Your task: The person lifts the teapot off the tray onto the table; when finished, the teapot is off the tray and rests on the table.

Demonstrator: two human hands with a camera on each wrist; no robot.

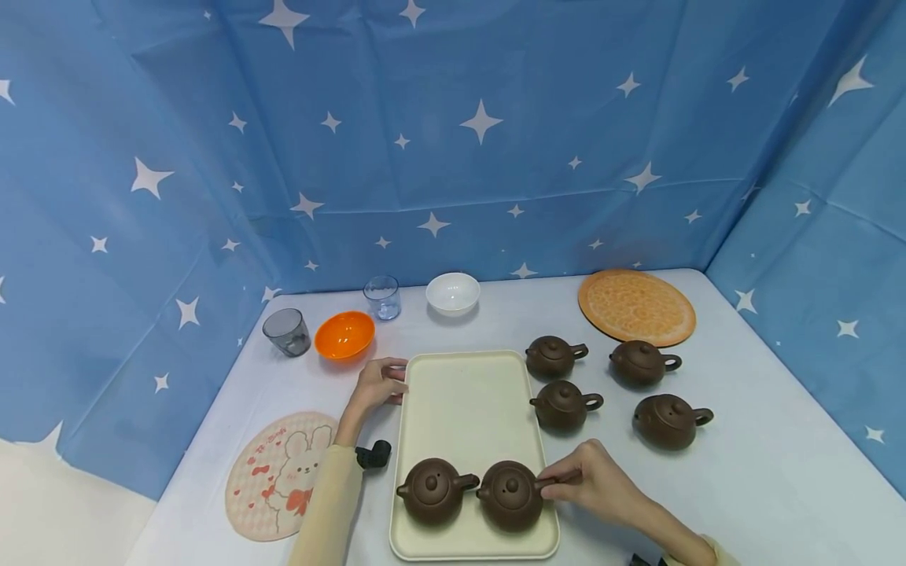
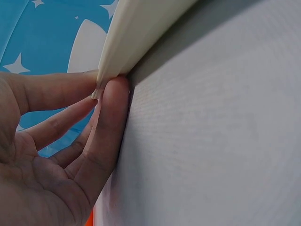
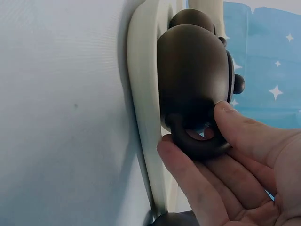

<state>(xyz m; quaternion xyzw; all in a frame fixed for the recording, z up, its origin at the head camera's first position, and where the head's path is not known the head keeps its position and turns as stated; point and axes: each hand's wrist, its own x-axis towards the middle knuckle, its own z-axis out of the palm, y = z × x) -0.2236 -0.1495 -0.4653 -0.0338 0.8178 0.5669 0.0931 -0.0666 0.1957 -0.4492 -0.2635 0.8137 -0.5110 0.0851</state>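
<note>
A cream rectangular tray (image 1: 463,417) lies on the white table with two brown teapots side by side at its near end. My left hand (image 1: 380,383) pinches the tray's left rim (image 2: 115,52), one fingertip tucked under its edge in the left wrist view. With my right hand (image 1: 594,483) I grip the handle of the right-hand teapot (image 1: 511,497), thumb and fingers around the loop (image 3: 202,146) in the right wrist view. That teapot's spout is close to the handle of the left-hand teapot (image 1: 433,491). Whether it rests fully on the tray I cannot tell.
Several more brown teapots (image 1: 639,364) stand right of the tray. Behind are a round orange-brown mat (image 1: 637,308), a white bowl (image 1: 453,294), a clear glass (image 1: 382,297), an orange bowl (image 1: 344,336) and a grey glass (image 1: 287,332). A rabbit placemat (image 1: 258,479) lies left.
</note>
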